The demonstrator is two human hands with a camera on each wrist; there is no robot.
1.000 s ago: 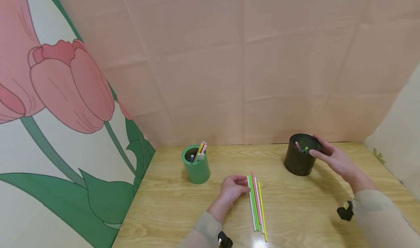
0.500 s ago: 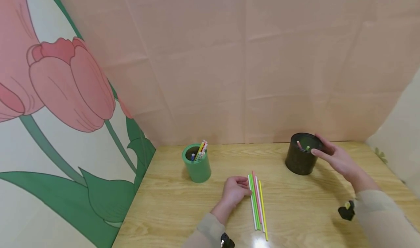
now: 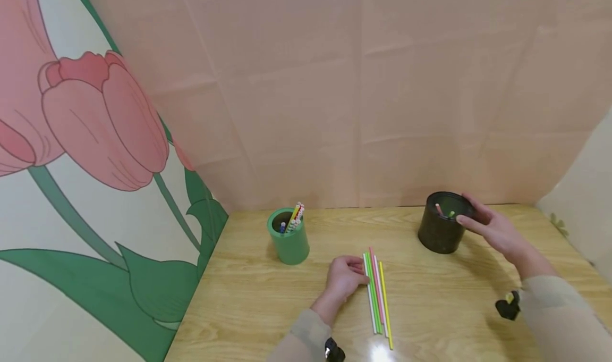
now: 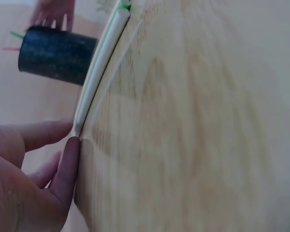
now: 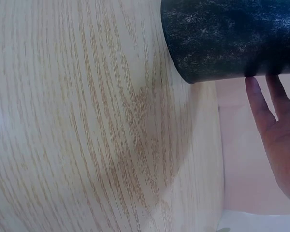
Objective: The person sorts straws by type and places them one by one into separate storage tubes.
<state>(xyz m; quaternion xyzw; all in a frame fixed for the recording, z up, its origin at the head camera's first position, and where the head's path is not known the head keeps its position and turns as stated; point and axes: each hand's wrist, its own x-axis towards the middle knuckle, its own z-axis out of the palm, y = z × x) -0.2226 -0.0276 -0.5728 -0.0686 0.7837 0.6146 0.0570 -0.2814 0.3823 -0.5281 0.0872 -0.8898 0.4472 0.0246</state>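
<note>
Thin coloured sticks lie side by side on the table: a white stick (image 3: pixel 370 298) at the left, then green, a pink stick (image 3: pixel 376 282), another white one, and a yellow stick (image 3: pixel 385 303) slightly apart at the right. My left hand (image 3: pixel 343 277) pinches the left white stick near its far end, seen close up as a white stick (image 4: pixel 104 58) between thumb and fingertip. My right hand (image 3: pixel 494 229) holds the black cylindrical cup (image 3: pixel 439 234), thumb at the front rim and fingers along its far side. In the right wrist view, fingers (image 5: pixel 275 101) touch the cup's wall. A pink and a green stick stand inside it.
A green cup (image 3: pixel 290 247) with several patterned sticks or pencils stands upright at the back left. The wooden table (image 3: pixel 239 298) meets a pink cloth backdrop (image 3: pixel 296 112) behind. A tulip mural (image 3: pixel 105 123) covers the left wall.
The whole head view has drifted slightly. My left thumb has edged a little over the white stick; the right hand stays on the black cup, and the sticks lie as before.
</note>
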